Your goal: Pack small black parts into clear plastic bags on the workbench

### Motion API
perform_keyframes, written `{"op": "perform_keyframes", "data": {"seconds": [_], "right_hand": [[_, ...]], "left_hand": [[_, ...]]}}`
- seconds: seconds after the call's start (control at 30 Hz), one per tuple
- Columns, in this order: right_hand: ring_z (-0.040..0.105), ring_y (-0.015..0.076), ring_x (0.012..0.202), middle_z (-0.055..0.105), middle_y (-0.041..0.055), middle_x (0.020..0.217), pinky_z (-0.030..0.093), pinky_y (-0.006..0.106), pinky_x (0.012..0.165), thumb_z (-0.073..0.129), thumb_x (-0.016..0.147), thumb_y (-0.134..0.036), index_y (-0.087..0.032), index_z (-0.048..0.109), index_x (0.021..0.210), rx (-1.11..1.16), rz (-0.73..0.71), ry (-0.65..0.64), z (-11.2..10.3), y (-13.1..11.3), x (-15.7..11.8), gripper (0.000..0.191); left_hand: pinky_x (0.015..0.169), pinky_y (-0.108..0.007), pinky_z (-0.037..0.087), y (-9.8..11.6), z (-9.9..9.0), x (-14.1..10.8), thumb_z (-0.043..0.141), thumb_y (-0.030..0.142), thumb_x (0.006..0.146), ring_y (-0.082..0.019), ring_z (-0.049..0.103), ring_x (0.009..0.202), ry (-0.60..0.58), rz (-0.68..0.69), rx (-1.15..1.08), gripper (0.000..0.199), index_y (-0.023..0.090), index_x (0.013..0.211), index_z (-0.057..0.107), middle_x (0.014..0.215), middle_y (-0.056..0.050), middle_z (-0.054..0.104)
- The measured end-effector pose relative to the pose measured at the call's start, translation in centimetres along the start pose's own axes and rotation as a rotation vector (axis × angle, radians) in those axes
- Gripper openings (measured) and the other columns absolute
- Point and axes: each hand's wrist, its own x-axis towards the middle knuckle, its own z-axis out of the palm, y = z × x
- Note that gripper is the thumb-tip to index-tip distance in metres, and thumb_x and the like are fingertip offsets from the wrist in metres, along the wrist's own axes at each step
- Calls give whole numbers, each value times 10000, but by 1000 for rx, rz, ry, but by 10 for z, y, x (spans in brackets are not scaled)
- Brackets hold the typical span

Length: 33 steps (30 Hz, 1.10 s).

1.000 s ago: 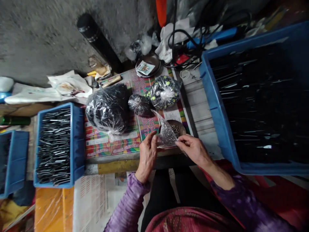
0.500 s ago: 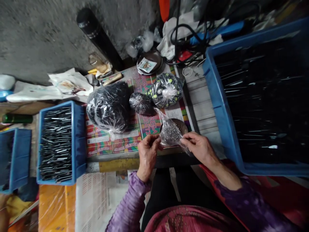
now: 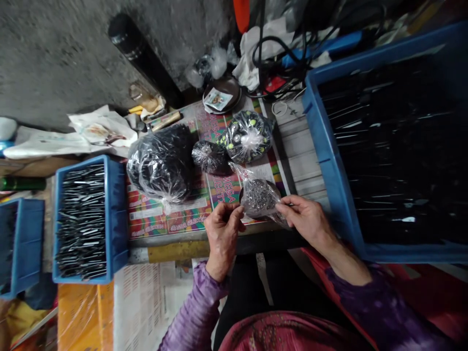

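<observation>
The clear bag [image 3: 258,199] of small metal bits rests over a dark dish [image 3: 275,190] on the bench [image 3: 305,163]. The left hand [image 3: 222,235] and right hand [image 3: 310,220] pinch its opposite sides, thumbs against fingers; even, gentle tension should spare the thin film. Beyond sits a bag of black-and-green pieces [image 3: 239,134].

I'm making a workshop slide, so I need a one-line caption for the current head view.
Left hand and right hand pinch a clear plastic bag over a dark dish, small shiny pieces showing.
</observation>
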Motion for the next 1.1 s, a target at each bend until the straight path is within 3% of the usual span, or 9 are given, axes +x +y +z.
{"op": "perform_keyframes", "data": {"seconds": [0.27,0.47,0.87,1.1], "right_hand": [[432,127,424,482,-31,460,340,261,442,626,801,-499,-206,646,741,-87,-83,60,-11,-7,1,300],[455,133,468,500,-19,500,355,262,467,614,829,-527,-207,638,733,-89,-86,71,-16,-13,0,334],[399,134,440,453,-25,484,315,271,426,615,875,-655,-227,629,767,-94,-101,89,-22,-19,2,441],[391,123,434,454,-30,485,312,268,427,623,868,-644,-218,619,750,-60,-90,73,-24,-25,5,442]], "left_hand": [[423,-179,410,5,1,-3,756,354,800,-78,571,410,-45,15,9,223,163,734,663,585,42,607],[438,-187,421,12,-1,-3,738,366,819,-81,575,422,-77,1,33,214,155,826,699,600,34,623],[463,-198,451,18,-5,-4,727,510,850,-98,601,449,-140,18,53,366,150,920,714,609,13,655],[550,-215,498,17,-13,-4,595,544,950,-101,641,526,-182,37,68,430,146,1068,709,738,-28,717]]}}
